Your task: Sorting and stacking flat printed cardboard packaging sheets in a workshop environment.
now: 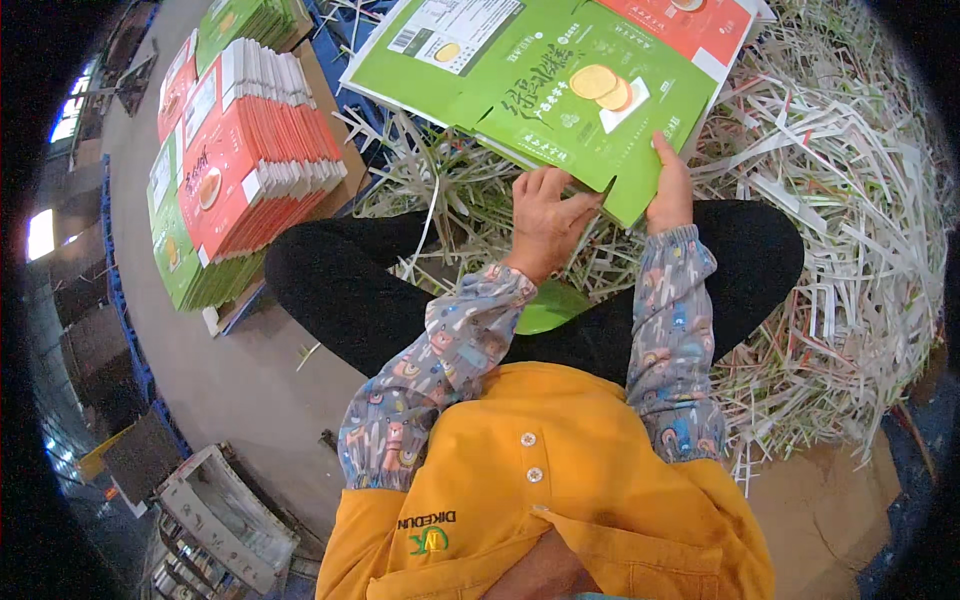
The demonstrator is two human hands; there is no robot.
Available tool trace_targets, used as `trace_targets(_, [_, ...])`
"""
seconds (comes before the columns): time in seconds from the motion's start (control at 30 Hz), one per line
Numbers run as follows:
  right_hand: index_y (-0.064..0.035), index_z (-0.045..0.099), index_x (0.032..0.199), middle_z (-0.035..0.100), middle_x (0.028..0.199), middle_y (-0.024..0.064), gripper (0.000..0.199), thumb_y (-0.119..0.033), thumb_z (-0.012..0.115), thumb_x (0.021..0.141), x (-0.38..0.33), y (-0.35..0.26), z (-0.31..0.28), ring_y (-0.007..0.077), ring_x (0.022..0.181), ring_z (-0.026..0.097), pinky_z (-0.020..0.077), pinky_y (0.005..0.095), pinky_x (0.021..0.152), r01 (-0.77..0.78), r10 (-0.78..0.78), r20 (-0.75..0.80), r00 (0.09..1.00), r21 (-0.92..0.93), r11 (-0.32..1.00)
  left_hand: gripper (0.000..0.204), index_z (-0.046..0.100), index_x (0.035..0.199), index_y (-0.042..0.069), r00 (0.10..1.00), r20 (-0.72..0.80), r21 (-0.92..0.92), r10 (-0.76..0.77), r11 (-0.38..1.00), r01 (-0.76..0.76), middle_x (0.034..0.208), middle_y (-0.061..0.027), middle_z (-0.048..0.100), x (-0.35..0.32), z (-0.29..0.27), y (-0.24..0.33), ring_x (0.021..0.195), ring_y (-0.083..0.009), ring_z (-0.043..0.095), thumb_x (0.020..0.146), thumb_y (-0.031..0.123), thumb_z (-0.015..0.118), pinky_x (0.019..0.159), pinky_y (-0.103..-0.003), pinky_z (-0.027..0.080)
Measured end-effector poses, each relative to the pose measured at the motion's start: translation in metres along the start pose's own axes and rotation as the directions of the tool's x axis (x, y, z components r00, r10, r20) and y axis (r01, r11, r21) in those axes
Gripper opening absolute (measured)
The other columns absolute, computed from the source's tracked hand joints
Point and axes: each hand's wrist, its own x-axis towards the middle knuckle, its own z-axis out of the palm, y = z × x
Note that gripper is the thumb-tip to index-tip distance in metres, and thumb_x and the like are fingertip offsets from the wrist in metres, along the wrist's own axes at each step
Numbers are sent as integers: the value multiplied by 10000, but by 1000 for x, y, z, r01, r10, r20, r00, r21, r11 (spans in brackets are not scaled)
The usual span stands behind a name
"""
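Printed green carton sheets [560, 110], flat and joined to a red-orange part [690, 30] at the far right, lie in front of my crossed legs. My right hand [671, 190] grips the near right corner, thumb on top and the other fingers hidden underneath. At the near edge, just left of a notch and tab, my left hand [548, 222] is closed with its fingers curled against the cardboard; its fingertips are partly hidden. Below my left hand, a loose green piece [552, 308] rests between my legs.
Shredded paper strips [830, 220] heap up on the right and spread under the sheets. To the left, stacks of red and green folded cartons [250, 170] stand on a pallet. A metal-framed seat or cart [225, 520] is at the lower left; brown cardboard [830, 510] lies at the lower right.
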Motion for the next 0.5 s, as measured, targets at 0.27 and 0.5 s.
trace_targets(0.27, [36, 494, 1058, 560, 983, 98, 309, -176, 513, 835, -4, -2, 5, 191, 824, 569, 471, 291, 698, -13, 12, -46, 999, -20, 1000, 170, 644, 805, 150, 999, 36, 15, 33, 999, -34, 840, -23, 510, 8, -5, 1, 847, -232, 466, 635, 147, 646, 772, -368, 327])
trace_targets(0.5, [37, 494, 1052, 561, 977, 98, 312, -184, 513, 834, -8, -4, 9, 191, 824, 571, 471, 290, 697, -32, 30, -66, 997, -19, 999, 147, 645, 775, 129, 992, 42, -36, -117, 992, 118, 828, -39, 520, 7, -4, 8, 863, -229, 475, 630, 128, 631, 783, -376, 321])
